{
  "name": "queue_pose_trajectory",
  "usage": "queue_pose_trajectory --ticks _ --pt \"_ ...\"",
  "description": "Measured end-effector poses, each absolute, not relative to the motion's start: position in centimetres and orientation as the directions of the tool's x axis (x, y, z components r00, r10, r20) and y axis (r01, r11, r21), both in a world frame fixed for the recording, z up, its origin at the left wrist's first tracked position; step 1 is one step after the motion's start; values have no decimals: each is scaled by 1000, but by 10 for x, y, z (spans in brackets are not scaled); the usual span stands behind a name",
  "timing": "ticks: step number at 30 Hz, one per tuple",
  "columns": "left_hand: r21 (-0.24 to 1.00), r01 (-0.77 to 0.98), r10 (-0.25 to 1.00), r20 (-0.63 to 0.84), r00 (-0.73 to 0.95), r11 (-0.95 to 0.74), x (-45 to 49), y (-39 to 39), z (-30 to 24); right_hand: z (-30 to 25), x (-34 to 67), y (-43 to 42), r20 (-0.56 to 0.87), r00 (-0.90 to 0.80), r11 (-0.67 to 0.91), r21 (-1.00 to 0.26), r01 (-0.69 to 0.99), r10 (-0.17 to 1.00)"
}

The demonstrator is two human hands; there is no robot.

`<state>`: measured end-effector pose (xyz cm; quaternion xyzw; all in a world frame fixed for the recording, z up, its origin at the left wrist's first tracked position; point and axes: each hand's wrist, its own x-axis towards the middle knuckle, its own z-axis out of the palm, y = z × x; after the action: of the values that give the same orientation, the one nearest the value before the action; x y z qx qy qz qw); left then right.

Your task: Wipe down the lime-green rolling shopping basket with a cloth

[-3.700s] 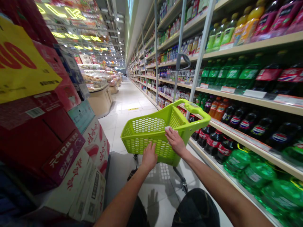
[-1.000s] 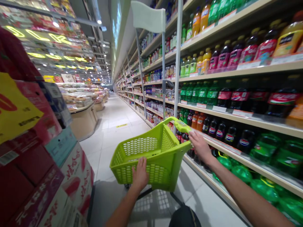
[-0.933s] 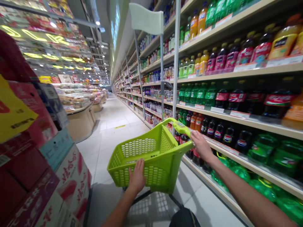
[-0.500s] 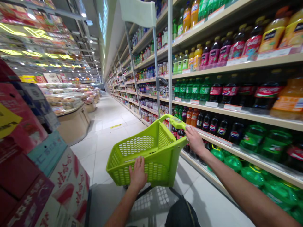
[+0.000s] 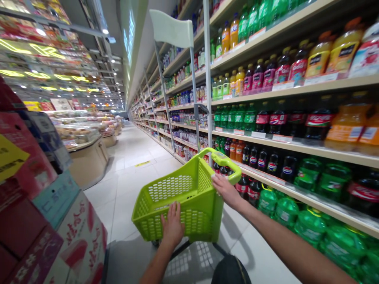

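Note:
A lime-green plastic shopping cart [image 5: 170, 215] with perforated sides stands in front of me, its basket holding no goods that I can see. My left hand [image 5: 172, 228] lies flat against its near side wall, thumb apart and fingertips at the rim. Farther right, my right hand [image 5: 226, 189] is closed over the basket's top edge at the rear corner, just below the looped handle [image 5: 235, 169]. The right fingertips are partly hidden behind that edge. Below the basket shows a dark knee [image 5: 231, 272].
Shelves [image 5: 296, 144] of soft-drink bottles line the right side. A step ladder with a pale top panel [image 5: 173, 29] stands against them. Stacked cartons [image 5: 75, 236] rise close on the left, with a food display counter [image 5: 89, 161] beyond. A tiled aisle [image 5: 130, 154] runs ahead.
My right hand has shifted left and down, from the handle's end to the basket's top edge. The left hand stays on the side wall. The view has turned slightly.

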<state>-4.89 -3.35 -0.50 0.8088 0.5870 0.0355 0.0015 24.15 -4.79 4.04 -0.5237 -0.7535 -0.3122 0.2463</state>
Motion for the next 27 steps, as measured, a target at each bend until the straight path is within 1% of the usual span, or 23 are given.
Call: queue_pose_trajectory --ticks 1,2,3,5,7,10,13,16,19,20,22,24,25,27 --pt "40 947 947 58 316 -319 -50 -34 -5 40 240 -48 685 -368 292 231 928 629" --pt "35 944 944 56 326 -328 -52 -35 -5 40 241 -49 690 -370 295 231 927 622" --pt "32 941 940 50 336 -338 -54 -35 -5 42 245 -50 714 -331 262 210 942 617" --pt "30 938 939 33 344 -345 -56 -36 -4 45 257 -55 781 -191 151 125 981 595" --pt "32 945 945 25 326 -327 -56 -37 -4 44 265 -58 820 -111 114 56 992 562" --pt "27 950 950 51 308 -310 -55 -36 -4 36 267 -59 836 -159 209 54 976 525" --pt "13 939 937 78 341 -343 -53 -32 -2 33 274 -52 817 -208 271 67 960 537" --pt "15 936 934 66 350 -352 -48 -28 2 36 278 -41 806 -158 220 35 975 571" --pt "20 934 933 57 356 -358 -39 -26 4 28 254 -30 801 -98 167 -2 986 590" --pt "24 932 931 55 361 -363 -37 -26 4 24 243 -26 790 -122 187 10 982 600" --pt "35 928 928 46 370 -372 -36 -26 2 15 224 -22 750 -238 284 71 956 617" --pt "48 924 925 30 379 -380 -37 -25 1 14 224 -22 721 -317 345 115 931 616" --pt "54 920 922 25 386 -387 -37 -24 1 17 232 -23 724 -308 333 115 936 617" --pt "61 917 918 13 395 -395 -38 -23 2 28 255 -25 757 -209 232 79 970 618"
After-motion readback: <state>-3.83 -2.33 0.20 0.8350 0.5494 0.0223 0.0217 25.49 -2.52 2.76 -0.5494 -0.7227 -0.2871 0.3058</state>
